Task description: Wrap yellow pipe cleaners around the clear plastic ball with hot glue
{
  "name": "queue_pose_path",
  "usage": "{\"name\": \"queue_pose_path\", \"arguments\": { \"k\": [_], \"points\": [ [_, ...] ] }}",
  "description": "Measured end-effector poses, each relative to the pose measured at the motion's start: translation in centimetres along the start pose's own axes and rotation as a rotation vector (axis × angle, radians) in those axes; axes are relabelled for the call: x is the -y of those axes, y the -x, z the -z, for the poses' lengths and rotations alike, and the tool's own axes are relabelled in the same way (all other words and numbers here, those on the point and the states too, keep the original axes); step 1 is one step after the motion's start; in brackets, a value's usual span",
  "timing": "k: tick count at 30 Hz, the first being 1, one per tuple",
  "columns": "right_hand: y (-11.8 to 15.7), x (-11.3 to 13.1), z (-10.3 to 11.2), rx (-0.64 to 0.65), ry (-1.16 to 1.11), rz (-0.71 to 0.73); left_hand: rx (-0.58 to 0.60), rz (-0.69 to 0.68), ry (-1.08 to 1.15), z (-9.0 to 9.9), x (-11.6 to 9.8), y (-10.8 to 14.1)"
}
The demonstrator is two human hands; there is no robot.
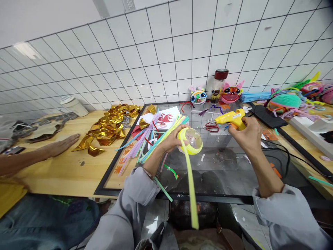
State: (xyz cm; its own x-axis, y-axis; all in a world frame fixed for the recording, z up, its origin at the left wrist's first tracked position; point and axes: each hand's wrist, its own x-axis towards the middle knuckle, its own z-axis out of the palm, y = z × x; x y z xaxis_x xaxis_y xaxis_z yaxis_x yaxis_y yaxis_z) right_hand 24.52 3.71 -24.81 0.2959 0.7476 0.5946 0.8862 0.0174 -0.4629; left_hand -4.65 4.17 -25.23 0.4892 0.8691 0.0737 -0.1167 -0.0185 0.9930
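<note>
My left hand (169, 140) is closed around a clear plastic ball (194, 139) with yellow fuzzy strip wound round its near side. From the ball a loose yellow pipe cleaner (191, 187) hangs down past the table's front edge. In my right hand (249, 133) is a yellow hot glue gun (232, 118), its nozzle pointing left, above and to the right of the ball and apart from it. A bundle of pastel pipe cleaners (137, 146) lies beside my left hand. Red-handled scissors (212, 127) rest behind the ball, near the nozzle.
Against the wall stand two decorated animal faces (198, 96) (231, 93) and a glass bottle (217, 88). Crumpled gold foil (110, 125) lies left, near another person's hand (63, 144). Black cables (284, 152) and a white power strip (309, 133) are at right.
</note>
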Motion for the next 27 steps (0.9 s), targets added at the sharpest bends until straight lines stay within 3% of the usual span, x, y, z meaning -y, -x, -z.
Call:
{"name": "queue_pose_path", "arguments": {
  "k": [2,10,27],
  "points": [
    [0.9,1.0,-0.1,-0.077,-0.097,0.049,-0.003,-0.009,-0.019,-0.1,0.0,0.0],
    [3.4,3.4,-0.8,-0.133,-0.222,0.294,0.058,0.025,-0.051,-0.3,0.4,-0.2],
    [4.2,3.4,-1.5,-0.137,-0.227,0.345,0.077,0.05,-0.17,-0.3,0.8,-0.1]
  ]
}}
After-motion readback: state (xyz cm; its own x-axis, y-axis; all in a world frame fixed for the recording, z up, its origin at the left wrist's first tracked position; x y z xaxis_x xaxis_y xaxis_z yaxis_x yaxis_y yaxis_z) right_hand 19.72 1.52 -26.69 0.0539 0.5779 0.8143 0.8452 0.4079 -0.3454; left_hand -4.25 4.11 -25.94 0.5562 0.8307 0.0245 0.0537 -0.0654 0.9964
